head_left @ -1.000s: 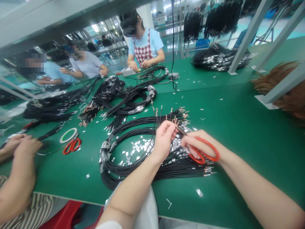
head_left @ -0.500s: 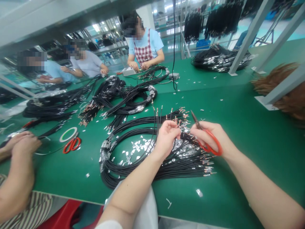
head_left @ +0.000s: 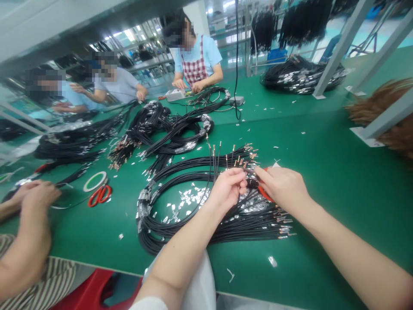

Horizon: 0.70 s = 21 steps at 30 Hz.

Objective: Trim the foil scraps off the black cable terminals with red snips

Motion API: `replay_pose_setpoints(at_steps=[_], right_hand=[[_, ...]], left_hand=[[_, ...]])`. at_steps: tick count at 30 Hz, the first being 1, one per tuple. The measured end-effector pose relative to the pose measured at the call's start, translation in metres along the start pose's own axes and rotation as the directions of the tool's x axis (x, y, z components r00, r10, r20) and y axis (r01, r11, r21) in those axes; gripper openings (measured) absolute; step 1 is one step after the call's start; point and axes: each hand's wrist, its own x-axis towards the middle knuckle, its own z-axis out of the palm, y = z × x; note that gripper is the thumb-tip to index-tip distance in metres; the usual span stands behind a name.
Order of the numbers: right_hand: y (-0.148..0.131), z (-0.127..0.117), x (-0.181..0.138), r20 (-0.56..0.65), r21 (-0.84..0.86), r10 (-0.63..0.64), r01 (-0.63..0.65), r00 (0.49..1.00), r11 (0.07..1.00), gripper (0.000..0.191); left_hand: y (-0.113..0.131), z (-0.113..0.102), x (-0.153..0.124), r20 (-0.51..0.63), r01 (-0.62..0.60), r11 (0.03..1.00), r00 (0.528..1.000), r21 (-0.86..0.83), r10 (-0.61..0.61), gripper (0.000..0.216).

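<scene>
My left hand (head_left: 229,185) is closed in a pinch on a black cable, whose end is mostly hidden by the fingers. My right hand (head_left: 281,183) grips orange-handled scissors (head_left: 265,193), with the blades pointing left and reaching the left fingertips. Beneath both hands lies a looped bundle of black cables (head_left: 238,234), their bare copper-coloured ends fanned out to the right. Silver foil wraps the bundle's left bend. Several cable ends stand up just beyond my left hand. Small foil scraps (head_left: 190,197) are scattered inside the loop.
More black cable coils (head_left: 180,133) lie farther back. Left are a tape roll (head_left: 94,181) and other orange scissors (head_left: 100,196), near a co-worker's hands (head_left: 38,193). Other people work across the green table (head_left: 325,172). Metal posts (head_left: 338,47) stand at the right.
My right hand has turned and moved left, bringing the scissors' blades from pointing up and away to my left fingertips. My left hand stays nearly in place.
</scene>
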Motion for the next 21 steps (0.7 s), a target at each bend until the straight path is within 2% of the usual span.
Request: replay_pose_setpoints(at_steps=[9,16,21], right_hand=[[-0.0016,0.0006,0.0030,-0.077,-0.178,-0.090,0.075,0.993,0.981,0.021],[0.0025,-0.0034,0.0073,0.008,-0.229,-0.237,0.233,0.971,0.945,0.019],[0.0036,-0.0031,0.0067,0.048,-0.199,-0.228,0.233,0.972,0.952,0.022]], left_hand=[[0.0014,0.0007,0.0012,-0.078,-0.021,1.000,0.997,0.021,0.022,0.020],[-0.0040,-0.0004,0.0035,-0.129,-0.051,0.996,0.990,0.078,0.061,0.021],[-0.0069,-0.0002,0.0035,-0.117,-0.043,0.992,0.991,0.121,0.057,0.022]])
